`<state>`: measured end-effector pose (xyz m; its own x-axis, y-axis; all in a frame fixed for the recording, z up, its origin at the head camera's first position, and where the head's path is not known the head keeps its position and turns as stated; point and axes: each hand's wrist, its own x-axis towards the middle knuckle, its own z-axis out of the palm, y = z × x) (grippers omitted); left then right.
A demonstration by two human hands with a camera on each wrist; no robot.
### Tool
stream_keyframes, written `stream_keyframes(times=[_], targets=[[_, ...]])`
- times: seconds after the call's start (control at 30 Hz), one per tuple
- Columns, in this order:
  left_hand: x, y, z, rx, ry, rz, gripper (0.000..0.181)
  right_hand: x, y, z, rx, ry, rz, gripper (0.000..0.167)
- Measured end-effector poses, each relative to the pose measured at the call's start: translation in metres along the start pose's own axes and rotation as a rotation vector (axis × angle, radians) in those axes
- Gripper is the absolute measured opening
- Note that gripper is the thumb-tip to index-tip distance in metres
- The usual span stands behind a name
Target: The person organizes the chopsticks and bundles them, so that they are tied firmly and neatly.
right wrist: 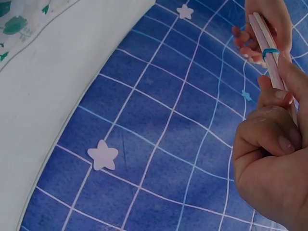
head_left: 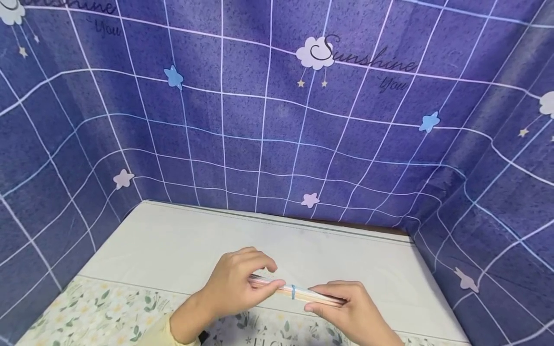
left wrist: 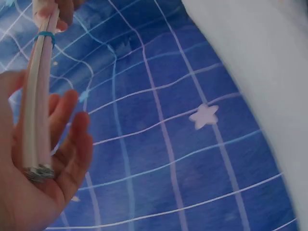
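Observation:
A slim bundle of pale pink and cream sticks, bound by a blue rubber band, is held between both hands above the table. My left hand holds its left end loosely, the thumb lying across the front and the index finger raised off it. In the left wrist view, the bundle runs along the palm, its uneven greyish end showing near the heel of the hand. The right hand grips the other end between thumb and fingers. In the right wrist view, its fingers are curled.
Beneath the hands lies a white table cover with a floral printed front part. A blue gridded curtain with stars and clouds hangs at the back and both sides.

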<state>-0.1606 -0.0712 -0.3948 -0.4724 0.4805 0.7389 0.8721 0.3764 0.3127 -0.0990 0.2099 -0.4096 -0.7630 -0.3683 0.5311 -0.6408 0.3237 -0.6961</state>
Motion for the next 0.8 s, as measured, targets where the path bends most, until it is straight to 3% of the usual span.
stream_keyframes(times=[0.07,0.13,0.23,0.37,0.57,0.8], targets=[[0.003,0.005,0.001,0.145,0.011,0.093,0.028,0.0,0.0,0.0,-0.019,0.006,-0.009,0.023],[0.005,0.012,0.004,0.212,-0.029,0.163,0.037,0.001,0.001,0.0,-0.036,0.009,-0.033,0.023],[0.007,0.02,0.009,0.219,-0.139,0.226,0.041,0.002,0.001,0.002,-0.057,0.0,-0.074,0.024],[0.007,0.022,0.014,0.168,-0.229,0.239,0.029,0.002,-0.002,0.002,-0.081,-0.011,-0.099,0.024],[0.004,0.017,0.009,0.176,-0.216,0.239,0.019,0.002,-0.003,0.0,-0.16,-0.011,-0.127,0.024],[0.0,0.015,0.008,0.212,-0.165,0.279,0.014,-0.001,0.001,0.004,-0.155,-0.027,-0.126,0.024]])
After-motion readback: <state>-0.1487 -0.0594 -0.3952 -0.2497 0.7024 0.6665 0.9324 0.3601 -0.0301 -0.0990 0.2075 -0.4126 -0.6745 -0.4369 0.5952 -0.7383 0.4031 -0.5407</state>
